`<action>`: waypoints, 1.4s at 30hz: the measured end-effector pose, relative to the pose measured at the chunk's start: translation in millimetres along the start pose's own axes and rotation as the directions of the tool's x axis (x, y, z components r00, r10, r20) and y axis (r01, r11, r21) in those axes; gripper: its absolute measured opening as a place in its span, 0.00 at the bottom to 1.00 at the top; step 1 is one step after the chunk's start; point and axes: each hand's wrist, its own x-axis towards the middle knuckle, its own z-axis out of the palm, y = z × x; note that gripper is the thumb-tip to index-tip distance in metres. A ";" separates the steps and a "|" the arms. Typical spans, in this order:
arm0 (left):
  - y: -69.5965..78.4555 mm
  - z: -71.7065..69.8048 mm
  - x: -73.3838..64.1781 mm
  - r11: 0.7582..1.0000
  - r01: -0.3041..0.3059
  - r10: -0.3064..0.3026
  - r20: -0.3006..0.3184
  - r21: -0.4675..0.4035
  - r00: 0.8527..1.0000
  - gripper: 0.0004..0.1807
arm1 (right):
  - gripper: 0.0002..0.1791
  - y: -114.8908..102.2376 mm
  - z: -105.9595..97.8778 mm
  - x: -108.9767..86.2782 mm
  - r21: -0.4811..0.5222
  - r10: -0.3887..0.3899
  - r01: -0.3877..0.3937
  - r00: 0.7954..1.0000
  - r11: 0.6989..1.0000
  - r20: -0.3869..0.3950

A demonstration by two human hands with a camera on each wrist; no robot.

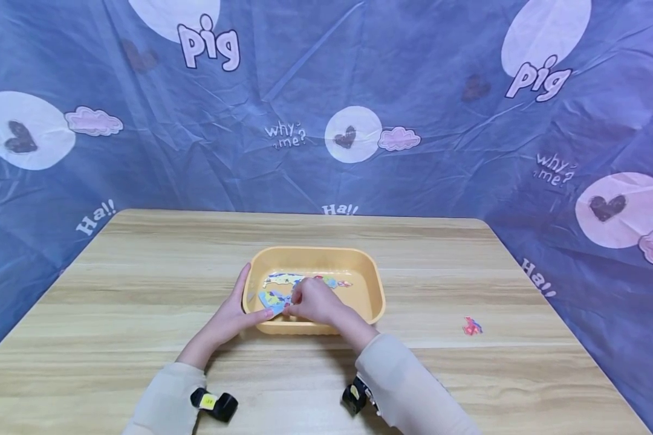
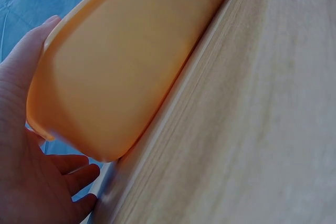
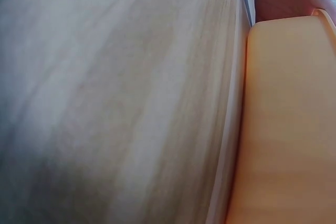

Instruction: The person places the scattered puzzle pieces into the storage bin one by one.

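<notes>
A shallow yellow plastic tray (image 1: 371,284) stands on the table, with several flat, brightly printed puzzle pieces inside. My left hand (image 1: 234,311) holds the tray's front left corner, thumb over the rim beside a light-blue printed puzzle piece (image 1: 271,299) and fingers along the outer wall. In the left wrist view that hand (image 2: 21,145) shows around the tray wall (image 2: 115,72). Inside the tray, my right hand (image 1: 318,302) has curled fingers pinching at the light-blue piece's right edge; the fingertips are partly hidden. Behind it lie a pale-yellow and blue piece (image 1: 283,278) and a small reddish piece (image 1: 344,283).
One small red and blue piece (image 1: 471,326) lies apart on the wooden table (image 1: 424,272), right of the tray. A blue printed cloth (image 1: 305,181) hangs behind the table's far edge. Black camera mounts sit at the left wrist (image 1: 214,405) and right wrist (image 1: 355,396).
</notes>
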 end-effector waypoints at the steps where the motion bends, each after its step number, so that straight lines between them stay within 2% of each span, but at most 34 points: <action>1: -0.2 -0.1 -0.1 1.000 -0.001 0.001 -0.001 0.001 1.000 0.55 | 0.13 0.0 0.4 0.3 -0.001 0.004 -0.004 1.000 1.000 0.005; 5: 0.7 -0.5 -0.9 1.000 0.000 0.000 0.003 0.010 1.000 0.54 | 0.14 -0.7 1.0 0.6 -0.003 0.014 -0.014 1.000 1.000 0.024; 6: 5.0 -0.4 -2.4 1.000 0.004 -0.004 0.006 0.010 1.000 0.54 | 0.14 -0.9 1.1 0.7 -0.001 0.014 -0.014 0.999 1.000 0.029; 12: 4.6 -0.4 -2.6 1.000 0.004 -0.004 0.008 0.012 1.000 0.54 | 0.13 -1.8 0.8 0.2 0.006 0.030 -0.031 0.997 1.000 0.066; 13: 0.4 -0.6 -1.1 1.000 0.000 0.000 0.005 0.014 1.000 0.54 | 0.14 -1.7 0.8 0.2 0.003 0.032 -0.032 0.997 0.999 0.070; 20: 5.3 -1.0 -1.8 1.000 0.009 -0.009 0.007 -0.002 1.000 0.55 | 0.12 0.2 1.5 -0.1 0.022 0.036 -0.038 0.996 0.999 0.083; 26: 19.4 -0.4 -6.4 0.999 0.014 -0.013 0.021 -0.037 1.000 0.55 | 0.11 0.7 -0.7 -1.1 0.104 0.045 -0.050 0.998 0.993 0.048; 35: 1.1 -0.6 -1.2 1.000 -0.001 0.001 0.013 -0.018 1.000 0.55 | 0.09 2.4 -2.8 -1.4 0.154 0.027 -0.023 0.999 0.988 -0.022; 42: 1.6 -0.3 -1.1 1.000 0.012 -0.012 0.005 -0.001 1.000 0.55 | 0.13 1.8 -5.6 -2.4 0.194 0.073 -0.057 0.994 0.979 -0.075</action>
